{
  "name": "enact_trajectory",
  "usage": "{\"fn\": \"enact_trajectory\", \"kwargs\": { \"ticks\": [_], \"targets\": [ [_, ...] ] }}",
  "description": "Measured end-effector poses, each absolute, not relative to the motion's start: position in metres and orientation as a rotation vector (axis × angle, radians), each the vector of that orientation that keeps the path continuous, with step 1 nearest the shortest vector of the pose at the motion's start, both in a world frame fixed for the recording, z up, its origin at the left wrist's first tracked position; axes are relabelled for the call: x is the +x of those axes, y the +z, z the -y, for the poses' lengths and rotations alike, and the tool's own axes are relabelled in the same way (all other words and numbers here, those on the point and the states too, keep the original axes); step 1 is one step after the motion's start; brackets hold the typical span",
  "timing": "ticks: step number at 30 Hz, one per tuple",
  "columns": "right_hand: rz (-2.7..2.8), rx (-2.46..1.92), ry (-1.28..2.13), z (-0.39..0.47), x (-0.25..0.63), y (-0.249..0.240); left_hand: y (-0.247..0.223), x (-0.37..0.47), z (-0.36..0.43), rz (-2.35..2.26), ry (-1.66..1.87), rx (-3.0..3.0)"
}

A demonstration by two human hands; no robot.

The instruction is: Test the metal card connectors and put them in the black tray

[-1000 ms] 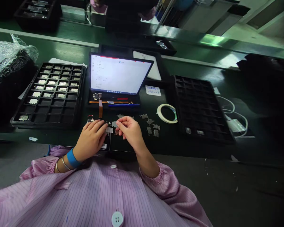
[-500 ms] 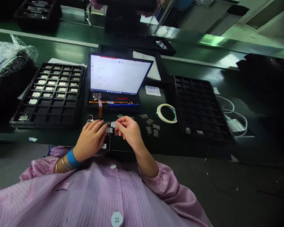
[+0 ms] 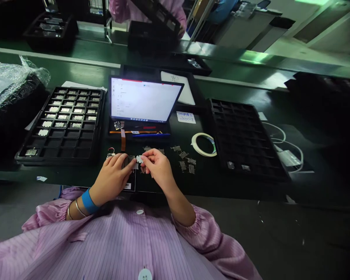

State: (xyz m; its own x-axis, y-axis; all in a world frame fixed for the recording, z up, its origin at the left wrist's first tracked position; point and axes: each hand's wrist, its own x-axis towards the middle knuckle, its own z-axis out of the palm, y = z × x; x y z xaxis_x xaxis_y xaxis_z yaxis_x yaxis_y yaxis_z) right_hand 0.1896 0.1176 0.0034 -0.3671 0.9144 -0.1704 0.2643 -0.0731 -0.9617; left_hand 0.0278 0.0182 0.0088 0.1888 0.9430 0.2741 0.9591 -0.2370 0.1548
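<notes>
My right hand (image 3: 158, 168) pinches a small pale module (image 3: 139, 159) between thumb and fingertips. Over a circuit board (image 3: 130, 159) at the table's front edge lies my left hand (image 3: 113, 177), palm down, fingers apart, index finger reaching to the board near the module. Whether the fingers press on the board is hard to tell. An orange-brown flat cable (image 3: 123, 140) runs from the board up toward the laptop (image 3: 144, 101), whose screen is lit. Several small metal pieces (image 3: 191, 161) lie loose right of my right hand.
A black tray (image 3: 95, 152) with many small modules stands left; another black tray (image 3: 231, 136) holding two pieces stands right. A tape roll (image 3: 194, 144) sits beside it. Plastic-wrapped goods (image 3: 14, 85) are far left. Across the table, a person in pink (image 3: 119, 9) handles a black tray.
The view has tilted up, so the table sits lower and more of the person opposite shows. My left index finger has extended toward the module; my right hand keeps its pinch.
</notes>
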Motion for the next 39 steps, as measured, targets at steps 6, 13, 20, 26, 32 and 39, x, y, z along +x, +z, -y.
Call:
{"fn": "enact_trajectory", "kwargs": {
  "ticks": [6,13,20,26,32,39],
  "targets": [
    [1.63,-1.268,1.468,-0.118,0.191,0.0,0.021,0.031,-0.022,1.954,-0.378,-2.427],
    [1.625,-1.197,1.426,-0.116,0.195,0.001,0.034,0.04,-0.059,2.048,-0.425,-2.488],
    [1.672,-1.151,1.269,-0.113,0.196,-0.003,0.027,0.043,-0.081,2.025,-0.488,-2.617],
    [1.668,-1.152,1.22,-0.111,0.194,-0.006,0.026,0.043,-0.079,2.056,-0.51,-2.627],
    [1.61,-1.214,1.223,-0.11,0.192,-0.006,0.026,0.044,-0.08,2.073,-0.556,-2.632],
    [1.586,-1.201,1.273,-0.109,0.195,-0.003,0.023,0.043,-0.079,2.086,-0.66,-2.613]
  ]
}}
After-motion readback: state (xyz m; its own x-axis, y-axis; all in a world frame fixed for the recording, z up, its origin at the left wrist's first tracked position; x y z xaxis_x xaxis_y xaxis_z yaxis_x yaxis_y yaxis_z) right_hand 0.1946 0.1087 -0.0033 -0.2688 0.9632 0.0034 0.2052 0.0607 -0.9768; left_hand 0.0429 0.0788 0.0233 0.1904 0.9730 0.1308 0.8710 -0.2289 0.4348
